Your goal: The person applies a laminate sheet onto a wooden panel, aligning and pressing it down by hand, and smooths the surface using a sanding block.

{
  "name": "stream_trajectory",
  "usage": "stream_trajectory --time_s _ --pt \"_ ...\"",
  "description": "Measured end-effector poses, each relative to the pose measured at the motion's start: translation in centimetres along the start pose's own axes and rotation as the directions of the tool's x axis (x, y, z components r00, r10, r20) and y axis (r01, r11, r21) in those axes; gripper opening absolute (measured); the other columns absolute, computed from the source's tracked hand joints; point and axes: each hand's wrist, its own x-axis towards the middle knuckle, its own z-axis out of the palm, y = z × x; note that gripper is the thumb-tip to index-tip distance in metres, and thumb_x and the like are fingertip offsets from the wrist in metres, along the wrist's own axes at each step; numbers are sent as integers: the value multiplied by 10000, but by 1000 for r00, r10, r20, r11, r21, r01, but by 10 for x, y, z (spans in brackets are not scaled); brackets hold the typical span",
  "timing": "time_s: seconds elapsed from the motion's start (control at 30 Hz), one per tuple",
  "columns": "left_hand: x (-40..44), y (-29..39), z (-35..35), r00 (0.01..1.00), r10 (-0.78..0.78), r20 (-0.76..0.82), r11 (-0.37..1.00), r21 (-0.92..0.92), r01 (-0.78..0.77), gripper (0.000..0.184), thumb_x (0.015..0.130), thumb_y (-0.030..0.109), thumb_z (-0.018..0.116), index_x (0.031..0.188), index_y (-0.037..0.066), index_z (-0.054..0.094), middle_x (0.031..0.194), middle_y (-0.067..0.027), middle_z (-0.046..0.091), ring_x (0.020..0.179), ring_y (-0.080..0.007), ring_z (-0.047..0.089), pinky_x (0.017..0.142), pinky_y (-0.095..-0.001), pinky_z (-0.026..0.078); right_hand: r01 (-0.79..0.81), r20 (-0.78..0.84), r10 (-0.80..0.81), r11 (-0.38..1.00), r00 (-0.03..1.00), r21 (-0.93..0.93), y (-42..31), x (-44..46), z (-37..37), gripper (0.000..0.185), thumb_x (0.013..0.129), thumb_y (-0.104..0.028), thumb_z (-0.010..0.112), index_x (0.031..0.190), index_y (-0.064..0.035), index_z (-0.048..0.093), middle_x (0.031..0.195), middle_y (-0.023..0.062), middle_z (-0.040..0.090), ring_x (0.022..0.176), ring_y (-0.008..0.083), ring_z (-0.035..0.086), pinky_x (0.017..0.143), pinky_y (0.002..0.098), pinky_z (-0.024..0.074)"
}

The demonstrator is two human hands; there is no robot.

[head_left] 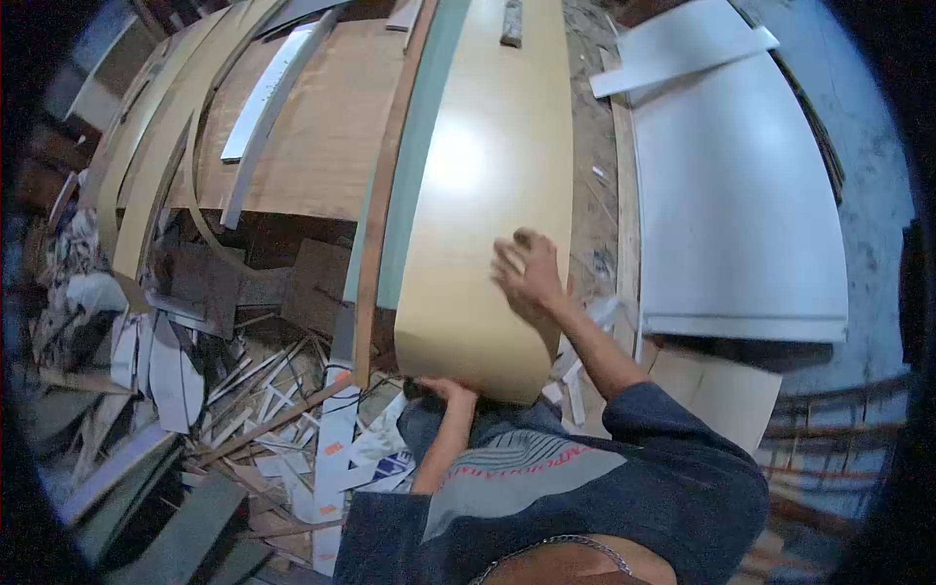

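Observation:
A long yellow laminate sheet (497,205) stretches away in front of me, its near end curving down toward my lap. At that lower edge is my left hand (450,390), holding the sheet; its fingers are partly hidden. Over the sheet's right side hovers my right hand (531,275), slightly blurred, its fingers bent and apart with nothing visible in them. Whether its fingertips touch the surface, I cannot tell. A small dark block (511,24) lies on the far part of the sheet.
Left of the sheet run a green board (414,185) and a brown wooden strip (387,185). Curled edging strips (161,185) hang over a plywood panel (312,127). Offcuts (263,409) litter the floor. At right lies a large white panel (741,195) with a white strip (682,63) across it.

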Motion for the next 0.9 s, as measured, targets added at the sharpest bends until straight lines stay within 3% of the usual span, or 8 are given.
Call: stream_trajectory --time_s 0.03,0.13,0.23,0.5,0.57,0.63,0.8,0.9 --pt "35 -11 -30 978 7 207 991 -131 20 898 958 783 240 1578 137 313 1647 -75 271 1491 -361 264 1181 -569 268 154 -98 -177 966 979 -208 19 41 -6 430 860 -266 766 1225 -57 678 1318 147 553 1176 332 532 1055 476 427" --pt "-1 1 7 994 110 11 989 -104 -109 845 980 744 265 1557 132 347 1632 -90 302 1470 -340 317 1188 -532 269 55 -223 -10 980 975 193 76 180 -16 445 908 -218 683 1334 -107 613 1341 194 519 1141 337 568 976 477 485" --pt "43 -20 -40 979 195 -60 981 -9 -196 859 979 754 241 1553 124 351 1595 -94 358 1436 -326 365 1168 -508 309 12 -298 68 966 952 258 117 315 -31 531 935 -117 631 1442 -70 479 1400 210 459 1175 365 581 1001 424 508" --pt "13 -8 -17 921 181 -345 983 83 -162 877 973 772 230 1543 120 369 1556 -91 420 1371 -327 446 1121 -491 378 -80 -229 19 962 973 -262 153 525 -65 760 878 -514 684 1530 -258 389 1556 396 189 1351 537 424 1120 534 410" --pt "48 -23 -66 972 227 -66 969 -82 -232 872 979 764 224 1548 117 357 1574 -86 400 1396 -327 416 1144 -487 345 -88 -178 48 971 983 -223 156 554 -71 762 871 -535 683 1536 -316 383 1591 348 164 1357 566 392 1109 537 422" --pt "26 -17 -35 964 204 -172 968 -113 -225 843 993 741 216 1542 119 364 1579 -76 395 1409 -326 397 1158 -483 320 -114 -175 59 939 983 -325 157 575 -70 749 864 -560 679 1525 -336 407 1622 293 142 1371 554 378 1101 538 430" --pt "32 -34 -50 928 282 -245 960 73 -272 850 974 760 256 1540 134 356 1545 -87 420 1384 -326 413 1152 -477 328 136 -148 -224 883 963 -449 187 617 -59 776 856 -551 685 1534 -292 410 1589 267 275 1394 451 410 1092 529 445" --pt "44 -38 -76 926 330 -182 943 25 -331 800 985 737 287 1494 132 405 1472 -81 478 1335 -305 453 1136 -479 346 20 -144 -71 944 987 -330 188 614 -38 672 889 -454 676 1488 -225 477 1468 255 443 1319 416 481 1043 496 483"
